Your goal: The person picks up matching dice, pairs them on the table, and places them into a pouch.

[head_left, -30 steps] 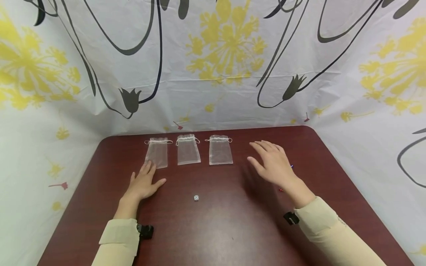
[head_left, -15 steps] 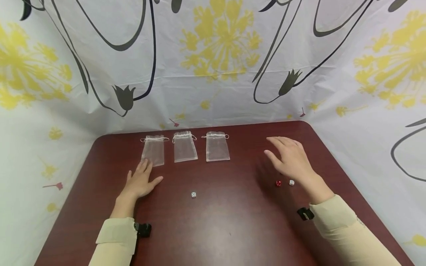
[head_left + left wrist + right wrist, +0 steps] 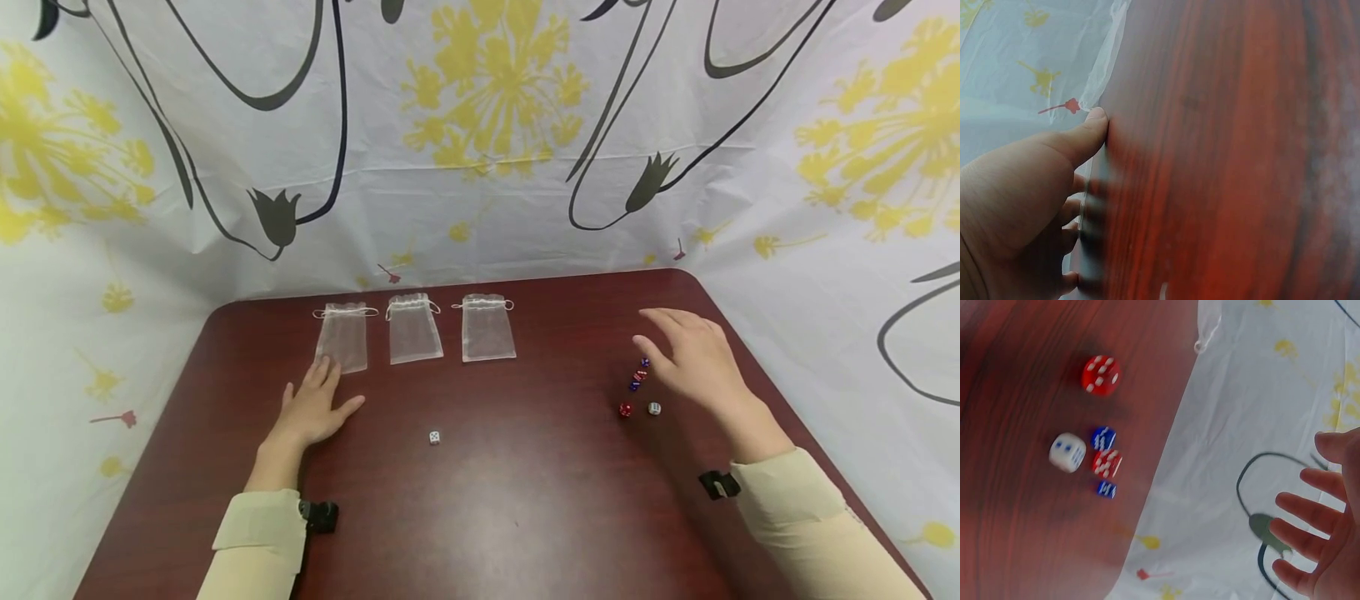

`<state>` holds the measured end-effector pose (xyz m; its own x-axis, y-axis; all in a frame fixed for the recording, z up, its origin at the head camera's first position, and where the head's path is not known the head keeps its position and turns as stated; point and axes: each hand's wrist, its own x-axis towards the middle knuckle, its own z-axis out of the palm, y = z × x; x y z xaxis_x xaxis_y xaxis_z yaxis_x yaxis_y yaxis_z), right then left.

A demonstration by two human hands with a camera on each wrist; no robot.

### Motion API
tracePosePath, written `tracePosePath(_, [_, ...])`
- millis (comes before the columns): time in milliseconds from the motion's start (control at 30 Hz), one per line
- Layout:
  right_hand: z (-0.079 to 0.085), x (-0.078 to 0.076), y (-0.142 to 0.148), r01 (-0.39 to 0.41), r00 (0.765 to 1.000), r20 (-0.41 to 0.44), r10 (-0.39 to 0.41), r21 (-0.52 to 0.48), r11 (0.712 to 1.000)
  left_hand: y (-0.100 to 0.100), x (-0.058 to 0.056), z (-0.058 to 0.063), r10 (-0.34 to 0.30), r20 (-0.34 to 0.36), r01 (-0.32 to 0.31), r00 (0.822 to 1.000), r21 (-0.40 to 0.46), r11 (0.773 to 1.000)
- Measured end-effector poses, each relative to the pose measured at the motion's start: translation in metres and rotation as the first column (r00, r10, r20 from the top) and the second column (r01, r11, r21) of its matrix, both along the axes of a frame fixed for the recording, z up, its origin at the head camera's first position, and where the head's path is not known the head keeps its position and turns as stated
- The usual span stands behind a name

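Right fingers, with five dice near their left.

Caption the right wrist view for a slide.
Two red dice, two blue dice and a white die on a brown table, right hand apart.

I've got three sheer white drawstring pouches in a row along the back of the dark-red wood-grain table; left hand at the leftmost's front edge. White cubic die in front of the middle one. Right side: red cubic die, second white cubic die just right, small blue-red-blue dice row behind, right hand rightmost.
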<state>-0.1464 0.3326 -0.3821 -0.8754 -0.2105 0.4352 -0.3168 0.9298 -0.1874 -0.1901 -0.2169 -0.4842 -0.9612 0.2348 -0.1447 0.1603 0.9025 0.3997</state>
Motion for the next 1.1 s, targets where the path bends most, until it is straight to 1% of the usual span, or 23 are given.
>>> tracePosePath(100, [-0.001,0.003,0.009,0.009,1.0,-0.019,-0.009,0.0,1.0,0.0,0.0,0.0,0.001,0.003,-0.001,1.0,0.005,1.0])
tracePosePath(333, [-0.006,0.005,0.022,0.021,1.0,-0.013,-0.021,-0.018,1.0,0.0,0.0,-0.002,0.003,0.005,-0.003,1.0,0.001,1.0])
tracePosePath(500, [-0.017,0.01,0.03,0.036,0.999,0.011,-0.035,-0.026,0.999,0.0,0.0,-0.002,0.001,0.002,-0.001,1.0,0.004,1.0])
tracePosePath(700, [-0.04,0.018,0.037,0.038,0.997,0.064,-0.037,-0.008,0.999,-0.001,0.0,-0.002,0.003,-0.008,-0.003,1.0,0.004,1.0])
tracePosePath(833, [-0.057,0.022,0.042,0.056,0.992,0.115,-0.056,-0.003,0.998,-0.002,0.0,-0.002,0.007,-0.007,-0.007,1.0,0.004,1.0])
tracePosePath(967, [-0.073,0.027,0.046,0.072,0.979,0.189,-0.07,-0.005,0.997,-0.002,-0.001,-0.003,0.009,-0.008,-0.009,1.0,0.002,1.0])
tracePosePath(1100, [-0.083,0.035,0.049,0.073,0.958,0.278,-0.067,-0.013,0.997,-0.001,-0.001,-0.004,0.007,-0.006,-0.007,1.0,0.002,1.0])
